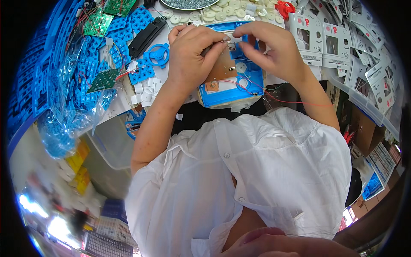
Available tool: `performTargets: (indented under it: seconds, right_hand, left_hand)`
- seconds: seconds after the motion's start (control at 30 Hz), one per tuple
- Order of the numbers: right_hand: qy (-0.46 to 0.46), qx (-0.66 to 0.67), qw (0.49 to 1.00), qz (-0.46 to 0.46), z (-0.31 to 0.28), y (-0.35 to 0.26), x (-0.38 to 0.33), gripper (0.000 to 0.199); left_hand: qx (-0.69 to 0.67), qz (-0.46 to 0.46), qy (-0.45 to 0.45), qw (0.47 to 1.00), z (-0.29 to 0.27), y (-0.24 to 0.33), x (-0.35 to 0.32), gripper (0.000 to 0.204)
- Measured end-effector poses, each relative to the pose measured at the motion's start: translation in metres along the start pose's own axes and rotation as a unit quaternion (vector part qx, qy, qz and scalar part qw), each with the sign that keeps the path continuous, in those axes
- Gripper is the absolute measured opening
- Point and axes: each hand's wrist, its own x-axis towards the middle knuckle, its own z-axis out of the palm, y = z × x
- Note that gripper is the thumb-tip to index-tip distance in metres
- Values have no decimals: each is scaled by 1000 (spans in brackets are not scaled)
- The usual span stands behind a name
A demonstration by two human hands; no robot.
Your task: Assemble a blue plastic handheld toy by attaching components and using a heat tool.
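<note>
Working over a blue plastic housing [227, 92] lying on the surface [180, 105], with a brown circuit board [223, 67] seated in it; left hand [192, 55] closed on a thin metal tool [215, 44], tip at the board's upper edge; right hand [274, 49] pinching the housing's top rim. Red wires [295, 102] trail rightward; loose blue parts [158, 55], white discs [214, 15] nearby.

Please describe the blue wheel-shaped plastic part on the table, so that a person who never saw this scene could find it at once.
Start at the two hands, left hand and right hand, working over the blue housing with a brown circuit board. Look just beyond the left hand's outer side: the blue wheel-shaped part lies flat there, beside a long black strip. Unlike the square gridded blue pieces around it, it is round with a hub and spokes.
</note>
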Motion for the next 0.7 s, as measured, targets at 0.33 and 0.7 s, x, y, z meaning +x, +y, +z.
performTargets:
  seconds: [0.33, 0.7]
  right_hand:
    - [115, -123, 985, -38, 29, -1, -2, 19]
    - [27, -47, 997, 63, 14, -6, -5, 11]
  left_hand:
    - [17, -13, 10, 1000, 2, 5, 3, 8]
    - [93, 7, -18, 995, 4, 8, 2, 9]
